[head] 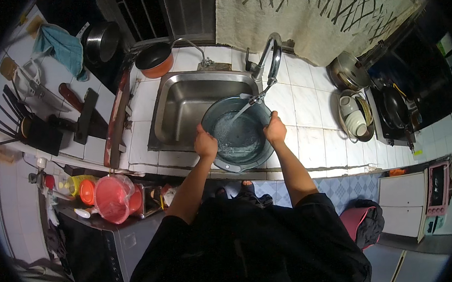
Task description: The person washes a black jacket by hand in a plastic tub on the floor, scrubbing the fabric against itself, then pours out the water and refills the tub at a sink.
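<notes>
A grey plastic basin (264, 154) is held between my two hands, over the right front corner of the stainless steel sink (174, 105) and the counter edge. My left hand (205, 143) grips its left rim, and my right hand (275, 129) grips the right rim. From the curved chrome faucet (273, 57), a stream of water (240, 112) runs into the basin. Water (241, 140) covers the basin's bottom, with bubbles on the left side. The basin hides part of the sink.
An orange pot (157, 63) stands behind the sink at left. To the right sit a dish rack with bowls (355, 123), a metal pot (347, 71) and a stove (393, 109). Knives (84, 115) lie at the left. A pink bucket (114, 198) stands lower left.
</notes>
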### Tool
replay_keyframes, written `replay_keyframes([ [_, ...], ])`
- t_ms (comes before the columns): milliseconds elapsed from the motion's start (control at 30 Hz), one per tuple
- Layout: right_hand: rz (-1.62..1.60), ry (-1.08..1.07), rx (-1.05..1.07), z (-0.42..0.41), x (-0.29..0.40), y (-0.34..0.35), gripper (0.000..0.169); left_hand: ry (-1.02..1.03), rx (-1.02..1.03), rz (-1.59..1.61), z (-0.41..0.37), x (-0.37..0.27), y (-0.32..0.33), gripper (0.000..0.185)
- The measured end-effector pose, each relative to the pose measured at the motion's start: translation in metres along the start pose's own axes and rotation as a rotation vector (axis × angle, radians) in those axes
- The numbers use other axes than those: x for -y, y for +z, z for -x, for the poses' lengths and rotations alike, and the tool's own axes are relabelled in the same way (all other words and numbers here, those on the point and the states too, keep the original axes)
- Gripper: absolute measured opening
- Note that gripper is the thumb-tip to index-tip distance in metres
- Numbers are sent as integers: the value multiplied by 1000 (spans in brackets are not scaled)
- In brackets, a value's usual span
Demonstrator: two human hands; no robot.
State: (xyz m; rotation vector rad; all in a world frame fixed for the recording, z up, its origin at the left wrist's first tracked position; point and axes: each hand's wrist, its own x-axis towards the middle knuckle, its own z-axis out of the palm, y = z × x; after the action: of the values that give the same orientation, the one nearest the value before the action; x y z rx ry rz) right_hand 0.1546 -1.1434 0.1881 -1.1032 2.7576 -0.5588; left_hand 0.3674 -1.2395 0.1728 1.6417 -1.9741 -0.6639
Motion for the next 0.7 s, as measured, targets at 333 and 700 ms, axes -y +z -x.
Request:
replay_keyframes([
  [333,14,24,18,-2,-2,-1,42,46,-7,-21,2,-8,-5,63],
  [700,18,38,15,-2,2,-2,40,67,16,-91,0,-7,-6,75],
])
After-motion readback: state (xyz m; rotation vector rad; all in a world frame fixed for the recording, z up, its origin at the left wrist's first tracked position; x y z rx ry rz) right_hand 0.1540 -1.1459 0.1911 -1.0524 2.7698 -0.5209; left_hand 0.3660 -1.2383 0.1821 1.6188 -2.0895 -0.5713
